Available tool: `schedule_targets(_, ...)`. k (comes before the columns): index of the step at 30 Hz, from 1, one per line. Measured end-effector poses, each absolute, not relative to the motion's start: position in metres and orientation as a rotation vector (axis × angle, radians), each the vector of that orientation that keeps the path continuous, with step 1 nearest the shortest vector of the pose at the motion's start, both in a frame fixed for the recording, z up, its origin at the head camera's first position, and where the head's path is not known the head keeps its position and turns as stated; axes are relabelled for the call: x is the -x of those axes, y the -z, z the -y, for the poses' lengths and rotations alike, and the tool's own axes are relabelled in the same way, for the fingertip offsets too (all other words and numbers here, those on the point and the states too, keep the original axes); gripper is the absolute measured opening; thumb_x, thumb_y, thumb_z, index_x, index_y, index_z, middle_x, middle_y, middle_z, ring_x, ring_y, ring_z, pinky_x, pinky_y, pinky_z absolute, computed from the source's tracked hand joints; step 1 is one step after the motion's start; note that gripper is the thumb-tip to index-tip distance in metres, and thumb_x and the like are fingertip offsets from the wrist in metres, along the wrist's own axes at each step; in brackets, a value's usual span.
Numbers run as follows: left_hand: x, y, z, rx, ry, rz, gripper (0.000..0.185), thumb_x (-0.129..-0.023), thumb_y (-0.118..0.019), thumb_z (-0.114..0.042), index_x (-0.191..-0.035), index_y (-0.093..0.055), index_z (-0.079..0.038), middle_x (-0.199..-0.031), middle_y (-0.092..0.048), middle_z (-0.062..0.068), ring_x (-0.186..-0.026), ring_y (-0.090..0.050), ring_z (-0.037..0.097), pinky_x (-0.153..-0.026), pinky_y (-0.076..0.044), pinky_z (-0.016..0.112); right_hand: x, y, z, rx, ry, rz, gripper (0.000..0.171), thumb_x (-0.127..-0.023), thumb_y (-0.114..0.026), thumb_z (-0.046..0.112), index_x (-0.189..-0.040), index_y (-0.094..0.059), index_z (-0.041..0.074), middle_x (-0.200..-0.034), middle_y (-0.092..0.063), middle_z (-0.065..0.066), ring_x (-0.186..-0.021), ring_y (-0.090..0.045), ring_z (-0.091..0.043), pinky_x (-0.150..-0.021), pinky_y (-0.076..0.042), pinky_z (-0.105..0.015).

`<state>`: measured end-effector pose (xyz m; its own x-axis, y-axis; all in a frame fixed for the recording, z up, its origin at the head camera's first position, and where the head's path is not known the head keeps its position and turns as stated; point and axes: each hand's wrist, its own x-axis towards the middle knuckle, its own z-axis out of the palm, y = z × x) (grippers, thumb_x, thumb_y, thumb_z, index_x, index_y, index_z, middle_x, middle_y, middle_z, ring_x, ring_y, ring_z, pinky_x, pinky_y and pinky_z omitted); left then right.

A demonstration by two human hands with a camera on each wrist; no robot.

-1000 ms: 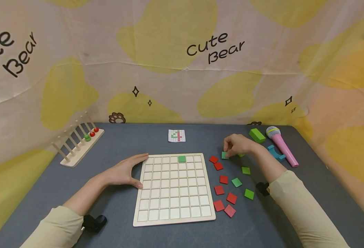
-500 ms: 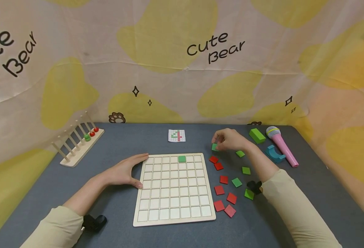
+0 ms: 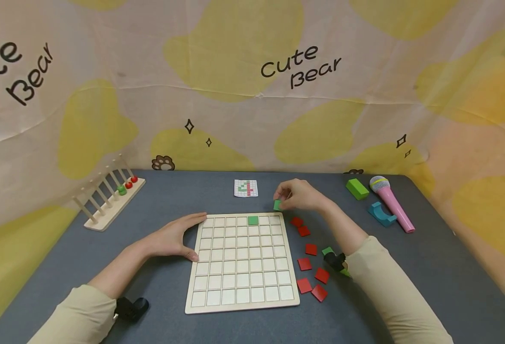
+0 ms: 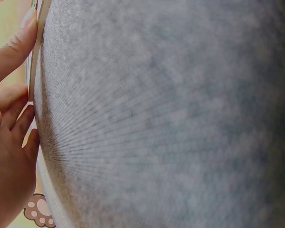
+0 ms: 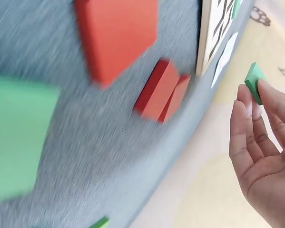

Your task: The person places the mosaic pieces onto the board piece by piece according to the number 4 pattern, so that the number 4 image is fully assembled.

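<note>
Worktop (image 3: 407, 267): covered in grey-blue felt-like cloth, matt; a fine woven grain shows in the left wrist view. Grid board (image 3: 241, 263): pale unfinished-looking wood, smooth, matt, with lighter square cells. Green tile (image 3: 277, 205): painted, smooth, matt, solid-looking edges. Red tiles (image 3: 312, 267): same painted matt finish. Peg rack (image 3: 106, 203): bare light wood. Toy microphone (image 3: 392, 203): pink plastic, slightly glossy. Pattern card (image 3: 246, 188): printed paper. Backdrop (image 3: 252, 95): thin printed cloth, creased. Sleeves (image 3: 390, 296): beige soft knit cloth.
</note>
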<state>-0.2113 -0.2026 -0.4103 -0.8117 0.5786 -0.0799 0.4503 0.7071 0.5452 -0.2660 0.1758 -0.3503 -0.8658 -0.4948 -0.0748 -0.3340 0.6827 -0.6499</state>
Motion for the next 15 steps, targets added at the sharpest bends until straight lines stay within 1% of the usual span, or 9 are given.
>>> schedule_targets(4,0.211,0.410,0.202,-0.826,-0.756,-2.670,0.111,-0.066,-0.088,-0.048,-0.152,-0.035,-0.003,-0.158,-0.035,0.022,-0.145,-0.034,0.046,-0.111,-0.032,0.066,0.262,0.351,-0.162,0.681,0.977,-2.616,0.015,-0.086,-0.067,0.006,-0.100,-0.072,0.009,-0.087,-0.068,-0.006,-0.076,-0.062,-0.018,-0.067,-0.049,-0.024)
schedule_targets(9,0.211,0.410,0.203,-0.823,-0.752,-2.668,0.112,-0.065,-0.088,-0.049,-0.152,-0.035,-0.003,-0.158,-0.036,0.021,-0.145,-0.034,0.046,-0.111,-0.032,0.066,0.261,0.353,-0.146,0.715,0.985,-2.570,0.014,-0.089,-0.065,0.006,-0.101,-0.072,0.009,-0.084,-0.067,-0.005,-0.072,-0.063,-0.024,-0.065,-0.048,-0.024)
schedule_targets(11,0.211,0.411,0.203,-0.821,-0.752,-2.668,0.112,-0.065,-0.088,-0.050,-0.152,-0.035,-0.003,-0.158,-0.036,0.021,-0.145,-0.035,0.046,-0.111,-0.032,0.066,0.260,0.354,-0.141,0.715,0.986,-2.560,0.014,-0.089,-0.066,0.007,-0.101,-0.073,0.011,-0.086,-0.067,-0.004,-0.075,-0.064,-0.021,-0.067,-0.048,-0.023)
schedule_targets(15,0.211,0.412,0.203,-0.807,-0.758,-2.667,0.112,-0.065,-0.088,-0.050,-0.153,-0.035,-0.004,-0.159,-0.035,0.020,-0.145,-0.034,0.045,-0.112,-0.032,0.066,0.260,0.354,-0.131,0.719,0.998,-2.537,0.014,-0.090,-0.067,0.006,-0.101,-0.073,0.011,-0.091,-0.068,-0.005,-0.080,-0.068,-0.016,-0.073,-0.055,-0.027)
